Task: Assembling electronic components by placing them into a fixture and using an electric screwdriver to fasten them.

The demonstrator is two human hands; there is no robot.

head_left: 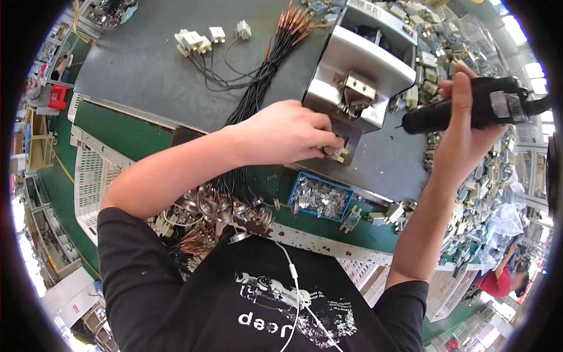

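Note:
My left hand (287, 134) reaches across the table edge, its fingers closed on a small switch-like part (335, 156) with brass-coloured terminals. That part rests on a small dark plate just in front of a silver metal fixture (335, 92), and my fingertips hide much of it. Gripped in my right hand (464, 132) is a black electric screwdriver (431, 117), held roughly level, with its thin bit pointing left. The bit is apart from the part. A cream-coloured connector block (360, 87) with metal terminals sits in the fixture's front face.
Black wires (252, 97) with copper-coloured ends lie bundled left of the fixture. Several white blocks (193, 41) are beyond my left forearm. A blue tray (297, 183) holds small metal pieces near the front edge. Piled components (469, 193) crowd the right side. Round metal parts (205, 205) lie under my left arm.

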